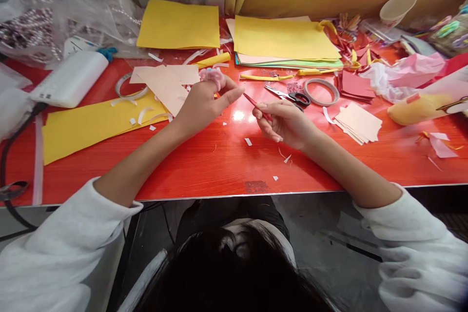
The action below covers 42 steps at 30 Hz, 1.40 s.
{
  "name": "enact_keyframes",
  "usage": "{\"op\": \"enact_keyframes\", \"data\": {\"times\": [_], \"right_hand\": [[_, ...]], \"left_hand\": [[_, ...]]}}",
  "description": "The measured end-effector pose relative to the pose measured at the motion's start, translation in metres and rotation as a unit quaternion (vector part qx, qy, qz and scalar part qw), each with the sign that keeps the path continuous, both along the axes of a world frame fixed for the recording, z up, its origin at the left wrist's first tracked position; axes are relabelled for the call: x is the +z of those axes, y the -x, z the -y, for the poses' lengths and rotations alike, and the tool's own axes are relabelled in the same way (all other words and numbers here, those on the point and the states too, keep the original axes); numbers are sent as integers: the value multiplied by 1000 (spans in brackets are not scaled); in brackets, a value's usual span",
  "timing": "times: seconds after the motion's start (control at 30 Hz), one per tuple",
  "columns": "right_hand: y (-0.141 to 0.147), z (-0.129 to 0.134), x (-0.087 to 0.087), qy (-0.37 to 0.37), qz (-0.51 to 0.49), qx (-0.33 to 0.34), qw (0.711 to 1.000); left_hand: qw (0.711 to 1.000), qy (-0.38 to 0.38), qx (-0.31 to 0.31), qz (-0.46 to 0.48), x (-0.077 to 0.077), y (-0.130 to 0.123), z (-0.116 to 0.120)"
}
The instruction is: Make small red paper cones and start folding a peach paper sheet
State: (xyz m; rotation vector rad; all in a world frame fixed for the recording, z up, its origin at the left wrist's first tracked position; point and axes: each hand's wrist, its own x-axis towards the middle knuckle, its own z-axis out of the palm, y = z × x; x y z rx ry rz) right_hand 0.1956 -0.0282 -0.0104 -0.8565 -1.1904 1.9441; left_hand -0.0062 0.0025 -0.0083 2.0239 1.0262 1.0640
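My right hand (pixel 287 119) is closed around a thin, pointed red roll (pixel 258 106), which looks like rolled paper. Its tip reaches the thumb and forefinger of my left hand (pixel 204 105), pinched together there. A soft pink ruffled thing (pixel 213 77) shows just behind my left knuckles; whether it is worn, held or lying there I cannot tell. Black-handled scissors (pixel 288 95) lie beyond my right fingers, beside a roll of clear tape (pixel 321 91). Pale pink paper pieces (pixel 157 83) lie left of my left hand.
Yellow sheets (pixel 281 36) are stacked at the back, with a yellow strip (pixel 91 129) at left. Red paper squares (pixel 353 87) and pale squares (pixel 360 123) lie at right. Another tape roll (pixel 122 87), a white power bank-like device (pixel 69 80) and a paper cup (pixel 398 8) stand around. White scraps dot the red table (pixel 204 170).
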Motion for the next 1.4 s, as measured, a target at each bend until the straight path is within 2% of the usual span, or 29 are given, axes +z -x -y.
{"op": "enact_keyframes", "data": {"times": [0.1,0.2,0.33,0.47,0.6,0.83,1.0,1.1,1.4], "right_hand": [[-1,-1,-1,15,-14,36,999],[0,-1,0,20,-23,58,998],[1,0,0,10,-19,57,998],[3,1,-2,-10,-7,28,1000],[3,1,-5,-19,-3,7,1000],[2,0,-5,-8,1,37,999],[5,2,-5,-50,37,17,998],[7,3,-6,-77,73,-9,994],[9,7,-8,-185,170,-21,968]], "left_hand": [[998,-58,-11,-29,4,-1,4],[996,-80,-16,-34,5,-1,7],[999,-24,-22,5,0,-2,8],[998,33,-26,42,-11,-5,5],[999,32,-16,31,-12,-6,3],[999,32,-17,18,-6,-5,8],[994,90,-32,56,-11,-7,5],[992,108,-35,47,-12,-9,4],[999,41,-13,-29,-6,-9,9]]}}
